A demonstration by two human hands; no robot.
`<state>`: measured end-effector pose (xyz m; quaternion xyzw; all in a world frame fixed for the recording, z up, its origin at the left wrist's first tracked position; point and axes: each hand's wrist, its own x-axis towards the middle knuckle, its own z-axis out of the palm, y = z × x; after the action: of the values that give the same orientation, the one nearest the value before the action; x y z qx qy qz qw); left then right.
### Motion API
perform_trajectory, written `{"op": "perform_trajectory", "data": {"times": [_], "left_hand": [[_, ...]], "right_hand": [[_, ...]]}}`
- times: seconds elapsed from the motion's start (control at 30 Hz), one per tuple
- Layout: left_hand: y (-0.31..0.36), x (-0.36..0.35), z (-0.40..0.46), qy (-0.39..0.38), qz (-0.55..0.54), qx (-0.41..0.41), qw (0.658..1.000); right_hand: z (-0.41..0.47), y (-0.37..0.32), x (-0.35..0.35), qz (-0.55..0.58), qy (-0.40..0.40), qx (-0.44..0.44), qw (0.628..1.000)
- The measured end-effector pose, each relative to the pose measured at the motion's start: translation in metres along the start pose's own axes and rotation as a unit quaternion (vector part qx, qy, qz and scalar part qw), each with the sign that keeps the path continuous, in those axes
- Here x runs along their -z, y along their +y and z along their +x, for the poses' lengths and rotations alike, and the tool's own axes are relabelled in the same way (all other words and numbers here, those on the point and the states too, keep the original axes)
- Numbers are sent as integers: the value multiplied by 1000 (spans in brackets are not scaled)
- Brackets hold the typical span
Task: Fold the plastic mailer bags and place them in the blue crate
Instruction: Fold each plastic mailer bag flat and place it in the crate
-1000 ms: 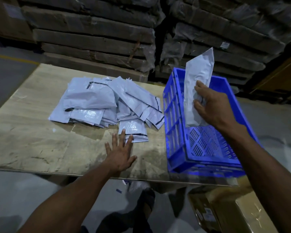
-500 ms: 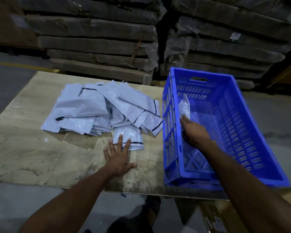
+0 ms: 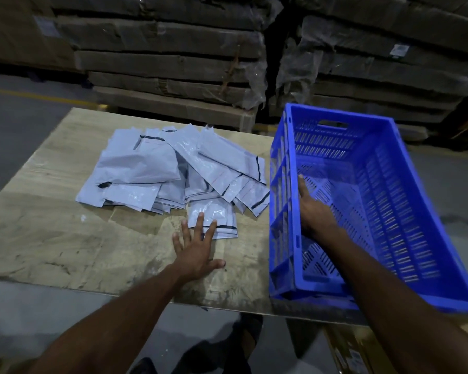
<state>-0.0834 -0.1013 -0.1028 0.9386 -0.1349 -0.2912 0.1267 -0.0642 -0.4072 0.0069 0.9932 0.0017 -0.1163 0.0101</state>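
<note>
With the right hand (image 3: 315,214) flat-fingered inside the blue slatted plastic crate (image 3: 384,298), I'd slide the left hand's (image 3: 197,252) spread fingers (image 3: 199,221) onto the nearest grey plastic mailer bag (image 3: 214,215) toward the counter's near edge, then crease it.

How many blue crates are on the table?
1. The blue crate sits at the table's right end, beside the mailer pile, with the right hand inside it.

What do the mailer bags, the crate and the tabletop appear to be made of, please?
Mailer bags: thin grey plastic film, going by the glossy glints and soft creases.
Blue crate: rigid moulded plastic, judging from its slotted walls, ribs and handle cut-out.
Table: probably plywood or wood-look board; pale grain, scuffed matt surface with some sheen.
</note>
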Motion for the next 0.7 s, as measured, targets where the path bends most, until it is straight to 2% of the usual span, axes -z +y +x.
{"op": "perform_trajectory", "data": {"times": [0.07, 0.17, 0.27, 0.37, 0.53, 0.7], "left_hand": [[0, 0, 0, 0, 2, -1, 1000], [-1, 0, 0, -1, 4, -2, 1000], [-1, -1, 0, -1, 3, -6, 1000], [-1, -1, 0, -2, 3, -5, 1000], [-2, -1, 1, -5, 7, -6, 1000], [-1, -2, 2, -4, -1, -6, 1000]], "right_hand": [[-2, -1, 0, 50, -6, -9, 999], [-5, -4, 1, 204, 28, 33, 978], [-6, -5, -1, 352, 53, -43, 933], [-2, 4, -9, 336, 42, -59, 939], [4, 8, -27, 292, -39, -31, 955], [7, 7, -29, 229, -37, -21, 973]]}}
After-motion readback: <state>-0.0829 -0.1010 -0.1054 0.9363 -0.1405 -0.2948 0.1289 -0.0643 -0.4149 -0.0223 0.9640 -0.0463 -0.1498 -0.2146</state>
